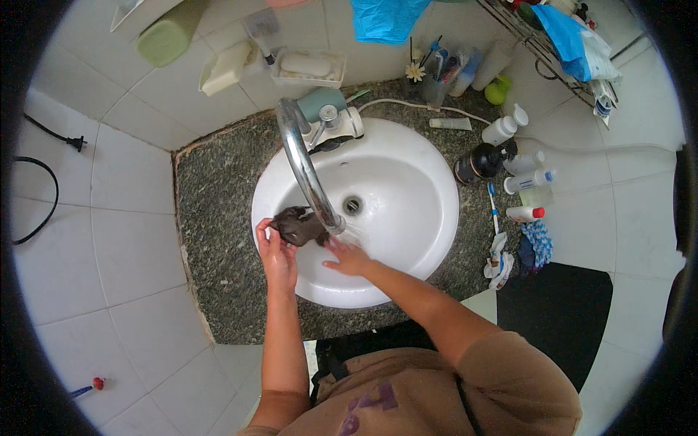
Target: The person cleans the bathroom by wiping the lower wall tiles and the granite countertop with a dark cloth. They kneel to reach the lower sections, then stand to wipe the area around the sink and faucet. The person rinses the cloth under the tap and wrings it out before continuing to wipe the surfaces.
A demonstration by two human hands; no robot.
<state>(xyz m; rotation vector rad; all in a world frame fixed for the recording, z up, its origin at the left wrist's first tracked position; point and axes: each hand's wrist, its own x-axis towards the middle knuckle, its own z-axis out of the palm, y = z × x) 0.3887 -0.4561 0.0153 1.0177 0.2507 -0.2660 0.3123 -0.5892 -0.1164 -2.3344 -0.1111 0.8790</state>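
A dark brown cloth-like item (297,226), crumpled and apparently wet, is over the left side of a white oval washbasin (414,218). My left hand (278,259) grips its left end, with fingers curled up around it. Water runs from the spout of a chrome gooseneck faucet (305,163), whose outlet hides part of the item's right end. My right hand (349,257) is beside that outlet, in or close to the stream, thumb and fingers apart. Its fingertips come near the item's right end; whether they touch it is unclear.
Around the basin runs a speckled stone counter (218,229). On its right stand a black pump bottle (477,164), a white pump bottle (501,131), a toothbrush (493,204) and crumpled packaging (499,261). A soap dish (309,68) is on the back wall; a wire shelf (534,52) hangs upper right.
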